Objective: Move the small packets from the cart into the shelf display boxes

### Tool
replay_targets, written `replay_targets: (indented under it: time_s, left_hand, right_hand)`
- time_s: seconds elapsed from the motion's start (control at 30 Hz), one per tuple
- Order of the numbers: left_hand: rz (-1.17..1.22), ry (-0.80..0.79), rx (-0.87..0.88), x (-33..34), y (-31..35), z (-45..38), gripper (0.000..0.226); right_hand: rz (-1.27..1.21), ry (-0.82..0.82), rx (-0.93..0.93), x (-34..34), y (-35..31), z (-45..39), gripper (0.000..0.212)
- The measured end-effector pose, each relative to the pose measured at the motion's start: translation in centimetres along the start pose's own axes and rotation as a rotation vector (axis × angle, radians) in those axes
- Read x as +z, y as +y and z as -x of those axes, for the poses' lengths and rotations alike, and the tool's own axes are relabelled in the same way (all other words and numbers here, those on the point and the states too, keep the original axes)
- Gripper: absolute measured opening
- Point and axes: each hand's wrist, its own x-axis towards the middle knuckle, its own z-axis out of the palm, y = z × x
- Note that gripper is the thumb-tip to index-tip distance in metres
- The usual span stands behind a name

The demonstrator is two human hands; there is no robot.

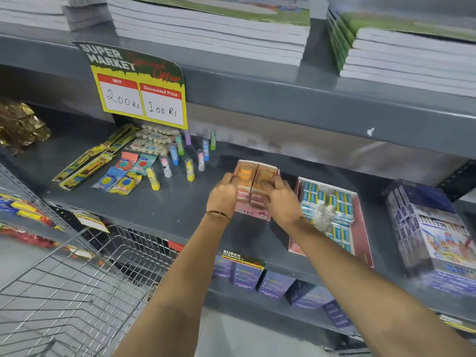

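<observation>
Blue-packet box (332, 202) beside hands (280, 202) (touching)

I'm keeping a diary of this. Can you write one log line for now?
left hand + right hand | both in pink eraser box | arranging packets | cart beside

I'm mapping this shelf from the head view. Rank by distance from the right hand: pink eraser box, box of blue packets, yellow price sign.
1. Pink eraser box: under the right hand, touching.
2. Box of blue packets: just right.
3. Yellow price sign: up left, on the shelf edge.
</observation>
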Motion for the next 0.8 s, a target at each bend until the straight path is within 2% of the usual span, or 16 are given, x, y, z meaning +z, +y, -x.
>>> replay_targets:
  time_s: [0.43,0.5,0.6,0.7,0.8]
  left_hand:
    - [0.040,-0.003,-0.006,0.2,0.5,0.2,0.035]
    - [0.004,-0.024,-0.010,0.1,0.5,0.2,0.039]
    - [-0.046,-0.066,-0.002,0.1,0.8,0.9,0.057]
    - [-0.107,-0.064,0.024,0.0,1.0,1.8,0.061]
    - [-0.178,0.016,0.116,-1.4,1.8,3.4,0.062]
  right_hand:
    - [0.014,0.004,-0.001,0.6,-0.1,0.0,0.041]
    - [0.031,-0.010,0.003,0.5,-0.1,-0.1,0.046]
    - [0.069,-0.017,0.024,0.0,-0.6,0.4,0.053]
    - [0.117,0.033,0.036,-1.0,-1.1,1.4,0.061]
    - [0.112,0.132,0.028,-2.6,-2.2,3.0,0.056]
